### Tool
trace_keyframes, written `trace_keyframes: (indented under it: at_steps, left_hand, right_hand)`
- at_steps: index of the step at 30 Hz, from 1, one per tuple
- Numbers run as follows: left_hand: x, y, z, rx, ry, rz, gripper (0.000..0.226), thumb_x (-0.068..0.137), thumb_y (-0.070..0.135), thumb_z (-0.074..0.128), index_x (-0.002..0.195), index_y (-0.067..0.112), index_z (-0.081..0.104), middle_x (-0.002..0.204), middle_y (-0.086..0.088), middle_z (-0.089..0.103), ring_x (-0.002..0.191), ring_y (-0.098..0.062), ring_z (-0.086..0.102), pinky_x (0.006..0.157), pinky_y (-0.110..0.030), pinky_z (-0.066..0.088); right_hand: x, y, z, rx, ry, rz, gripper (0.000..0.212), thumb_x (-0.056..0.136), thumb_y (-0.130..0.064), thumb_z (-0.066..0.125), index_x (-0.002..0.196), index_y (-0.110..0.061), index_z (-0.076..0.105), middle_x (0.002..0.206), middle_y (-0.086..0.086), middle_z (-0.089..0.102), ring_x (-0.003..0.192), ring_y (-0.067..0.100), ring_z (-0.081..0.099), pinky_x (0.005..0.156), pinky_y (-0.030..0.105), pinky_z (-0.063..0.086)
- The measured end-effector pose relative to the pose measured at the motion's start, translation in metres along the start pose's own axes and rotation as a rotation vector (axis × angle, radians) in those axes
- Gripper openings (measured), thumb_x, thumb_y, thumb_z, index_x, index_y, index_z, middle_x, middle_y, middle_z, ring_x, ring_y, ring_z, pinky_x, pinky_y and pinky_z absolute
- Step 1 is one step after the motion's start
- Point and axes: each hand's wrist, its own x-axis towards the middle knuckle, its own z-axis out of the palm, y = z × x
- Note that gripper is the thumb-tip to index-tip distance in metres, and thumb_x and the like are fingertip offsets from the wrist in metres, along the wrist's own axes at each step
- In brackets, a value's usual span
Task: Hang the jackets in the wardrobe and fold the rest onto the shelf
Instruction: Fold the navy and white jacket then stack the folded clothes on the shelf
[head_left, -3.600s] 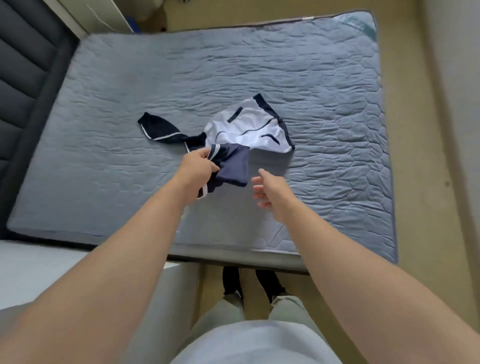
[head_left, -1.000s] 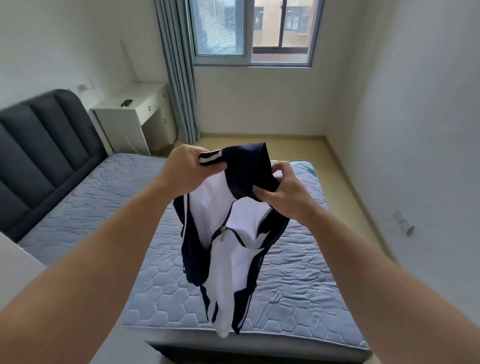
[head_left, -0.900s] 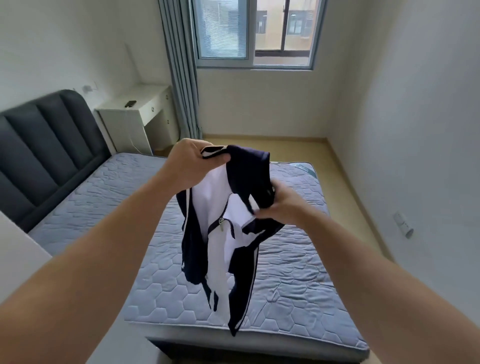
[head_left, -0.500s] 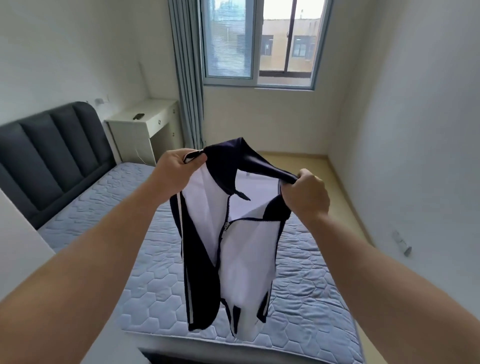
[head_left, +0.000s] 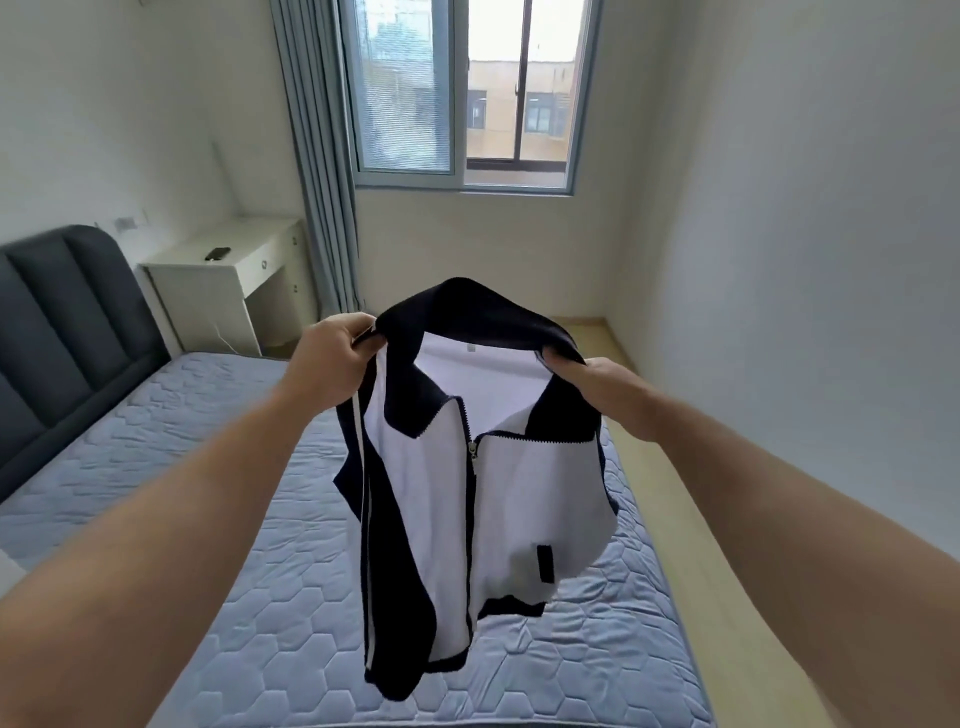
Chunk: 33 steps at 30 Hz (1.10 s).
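Note:
A navy and white zip jacket (head_left: 498, 499) hangs in the air in front of me, its front facing me, the zip partly done up. My left hand (head_left: 332, 358) pinches the left end of the dark collar. My right hand (head_left: 587, 379) grips the right shoulder by the collar. The jacket's hem dangles above the bed. No wardrobe or shelf shows in this view.
A grey quilted mattress (head_left: 218, 519) with a dark padded headboard (head_left: 57, 322) fills the lower left. A white desk (head_left: 228, 275) stands in the far corner by the grey curtain (head_left: 317, 156) and window (head_left: 462, 88). A strip of wood floor (head_left: 675, 493) runs along the right wall.
I lifted the jacket off the mattress and raised my head. In the last second my hands spread apart along the collar, so the jacket now hangs open and flat.

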Motion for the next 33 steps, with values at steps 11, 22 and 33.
trace_keyframes:
  at_steps: [11,22,33]
  left_hand:
    - [0.014,-0.023,0.014,0.037,0.008,-0.132,0.02,0.09,0.008,0.057,0.089,0.021,0.072,0.072,0.008,0.068,0.07,-0.022,0.069,0.065,-0.031,0.056]
    - [0.017,-0.039,0.031,0.417,-0.302,0.133,0.012,0.098,0.018,0.059,0.094,0.008,0.054,0.089,-0.015,0.063,0.083,-0.038,0.061,0.072,-0.045,0.049]
    - [0.027,-0.027,0.035,0.409,-0.276,0.127,0.023,0.098,0.015,0.06,0.08,0.002,0.06,0.082,-0.019,0.066,0.079,-0.04,0.062,0.066,-0.04,0.044]
  right_hand:
    - [0.014,0.011,-0.005,-0.624,-0.036,-0.109,0.016,0.089,-0.013,0.067,0.103,-0.011,0.058,0.107,0.003,0.063,0.101,0.026,0.061,0.086,0.036,0.052]
    - [0.029,0.025,-0.024,-0.673,0.092,-0.091,0.024,0.08,-0.039,0.081,0.077,-0.021,0.066,0.077,-0.002,0.06,0.073,0.021,0.055,0.065,0.029,0.046]
    - [0.028,0.034,-0.051,-0.73,0.222,-0.074,0.026,0.092,-0.035,0.069,0.073,-0.018,0.064,0.078,0.0,0.061,0.077,0.024,0.054,0.066,0.03,0.041]
